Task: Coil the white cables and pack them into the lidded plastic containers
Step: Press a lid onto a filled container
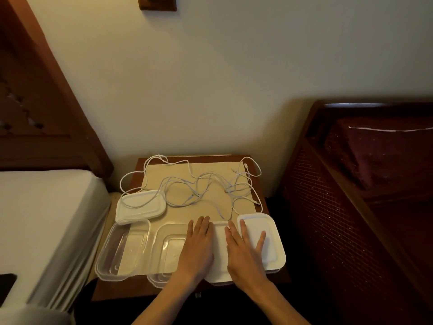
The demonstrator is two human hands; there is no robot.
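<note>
Several white cables (199,184) lie loose and tangled across the back half of a small wooden table (254,165). Along the front edge stand two open clear containers, one at the left (123,250) and one beside it (167,252). A white lid (140,204) lies behind the left one. My left hand (198,242) rests flat, fingers straight, over the second container's right edge and a white lid (220,249). My right hand (246,252) lies flat, fingers spread, on a second white lid (269,231) at the right.
A beige mat (210,167) covers the table top under the cables. A bed with a white sheet (46,207) stands at the left, a dark red bench with a cushion (375,160) at the right. The wall is right behind the table.
</note>
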